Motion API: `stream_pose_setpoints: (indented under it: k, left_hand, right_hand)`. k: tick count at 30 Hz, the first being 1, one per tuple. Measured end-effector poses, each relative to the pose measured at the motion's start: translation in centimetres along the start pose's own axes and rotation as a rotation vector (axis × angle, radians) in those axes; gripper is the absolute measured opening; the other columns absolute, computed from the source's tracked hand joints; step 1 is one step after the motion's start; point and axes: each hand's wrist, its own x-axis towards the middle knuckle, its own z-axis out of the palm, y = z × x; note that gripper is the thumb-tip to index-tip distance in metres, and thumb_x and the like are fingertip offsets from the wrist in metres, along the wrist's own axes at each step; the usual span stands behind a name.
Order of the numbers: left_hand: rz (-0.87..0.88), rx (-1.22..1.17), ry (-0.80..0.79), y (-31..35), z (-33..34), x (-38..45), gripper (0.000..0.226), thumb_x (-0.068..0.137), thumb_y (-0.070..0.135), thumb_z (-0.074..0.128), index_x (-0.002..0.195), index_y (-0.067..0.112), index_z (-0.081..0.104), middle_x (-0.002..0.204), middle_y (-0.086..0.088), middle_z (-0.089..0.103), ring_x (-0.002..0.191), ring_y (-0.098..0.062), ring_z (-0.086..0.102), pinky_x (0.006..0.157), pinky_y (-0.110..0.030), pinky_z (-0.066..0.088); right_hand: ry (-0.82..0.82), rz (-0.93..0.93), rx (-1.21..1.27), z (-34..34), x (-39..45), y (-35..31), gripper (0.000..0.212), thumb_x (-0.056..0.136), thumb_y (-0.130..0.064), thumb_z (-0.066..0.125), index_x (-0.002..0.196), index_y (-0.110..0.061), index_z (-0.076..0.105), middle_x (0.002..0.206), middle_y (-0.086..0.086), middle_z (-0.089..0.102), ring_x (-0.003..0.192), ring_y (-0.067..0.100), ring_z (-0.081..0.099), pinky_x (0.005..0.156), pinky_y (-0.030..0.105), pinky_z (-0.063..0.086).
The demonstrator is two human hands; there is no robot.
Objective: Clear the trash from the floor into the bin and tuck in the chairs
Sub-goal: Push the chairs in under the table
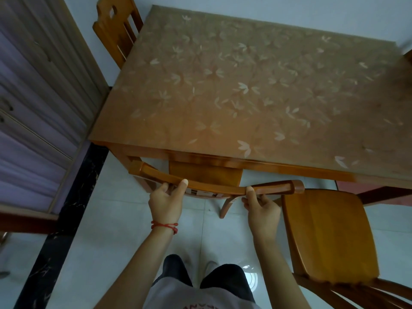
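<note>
A wooden chair stands at the near side of the table [245, 85], its seat mostly under the tabletop. Its curved top rail [214, 186] runs across just in front of me. My left hand [166, 200] grips the rail left of centre, thumb on top. My right hand [260, 206] grips the rail right of centre, thumb up against it. A second wooden chair [330, 235] stands to the right, pulled out from the table with its whole seat showing. A third chair [116, 27] stands at the table's far left side.
A floral-patterned cover lies on the wooden tabletop. A cabinet with purple panels [33, 103] stands on the left, and a black marble strip [64, 219] runs along the pale tiled floor [116, 219]. No trash or bin is in view.
</note>
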Motion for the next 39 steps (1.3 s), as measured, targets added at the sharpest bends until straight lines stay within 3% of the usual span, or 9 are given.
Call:
stream_pose_setpoints:
  k: [6,12,18,25,31,34,37,39]
  left_hand:
    - [-0.007,-0.010,0.009,0.5,1.1,0.8,0.026,0.079,0.032,0.066,0.070,0.007,0.065,0.065,0.002,0.065,0.068,-0.009,0.060,0.057,-0.019,0.040]
    - [-0.038,-0.057,-0.029,1.2,1.9,1.9,0.018,0.078,0.033,0.066,0.065,0.021,0.062,0.067,0.008,0.066,0.072,-0.007,0.063,0.058,-0.018,0.041]
    - [-0.051,-0.096,-0.016,0.9,2.4,2.5,0.016,0.077,0.031,0.067,0.066,0.021,0.064,0.071,0.007,0.068,0.077,-0.011,0.066,0.064,-0.020,0.047]
    - [-0.053,-0.105,-0.007,0.9,2.5,2.3,0.014,0.078,0.032,0.067,0.068,0.023,0.063,0.073,0.008,0.067,0.079,-0.011,0.066,0.067,-0.021,0.048]
    - [0.012,0.025,0.003,1.2,2.4,1.5,0.030,0.082,0.041,0.059,0.089,0.012,0.065,0.077,0.006,0.062,0.072,0.002,0.053,0.060,-0.012,0.035]
    - [0.046,0.059,0.041,1.5,2.2,1.0,0.031,0.086,0.036,0.055,0.091,0.007,0.064,0.082,-0.001,0.062,0.071,-0.008,0.054,0.062,-0.014,0.037]
    - [0.072,0.066,0.053,1.5,2.1,-0.2,0.026,0.089,0.029,0.053,0.097,0.008,0.065,0.086,-0.003,0.064,0.082,-0.016,0.056,0.073,-0.023,0.041]
    - [0.082,0.082,0.036,1.2,2.2,-1.2,0.027,0.089,0.027,0.053,0.109,0.012,0.063,0.097,0.003,0.061,0.091,-0.010,0.053,0.076,-0.018,0.039]
  right_hand:
    - [-0.009,0.023,-0.015,0.1,1.7,-0.7,0.031,0.085,-0.034,0.059,0.063,-0.013,0.062,0.071,0.015,0.069,0.070,0.027,0.068,0.075,0.048,0.056]
    - [-0.029,0.025,-0.022,0.3,3.1,-1.1,0.030,0.085,-0.035,0.058,0.061,-0.017,0.060,0.056,-0.003,0.063,0.060,0.015,0.065,0.073,0.041,0.057]
    - [-0.024,0.002,-0.026,0.5,3.7,-1.1,0.028,0.086,-0.032,0.058,0.064,-0.016,0.061,0.060,-0.001,0.064,0.066,0.019,0.067,0.069,0.039,0.056]
    - [-0.029,-0.002,-0.025,0.4,3.5,-1.0,0.028,0.087,-0.033,0.057,0.067,-0.014,0.062,0.064,0.003,0.066,0.061,0.013,0.064,0.064,0.029,0.052]
    - [-0.087,0.004,-0.047,0.3,3.5,-1.2,0.028,0.090,-0.033,0.053,0.073,-0.012,0.061,0.062,-0.004,0.062,0.056,0.006,0.058,0.056,0.020,0.047]
    - [-0.113,-0.040,-0.091,-0.2,3.3,-0.8,0.030,0.091,-0.036,0.050,0.079,-0.012,0.063,0.062,-0.007,0.059,0.056,0.001,0.056,0.055,0.014,0.041]
    - [-0.148,-0.098,-0.155,-1.1,2.9,-0.3,0.026,0.092,-0.037,0.046,0.089,-0.017,0.063,0.070,-0.012,0.060,0.062,-0.005,0.055,0.056,0.008,0.036]
    - [-0.181,-0.137,-0.186,-1.8,2.6,0.0,0.026,0.093,-0.034,0.045,0.104,-0.017,0.062,0.081,-0.012,0.063,0.071,-0.004,0.058,0.061,0.009,0.040]
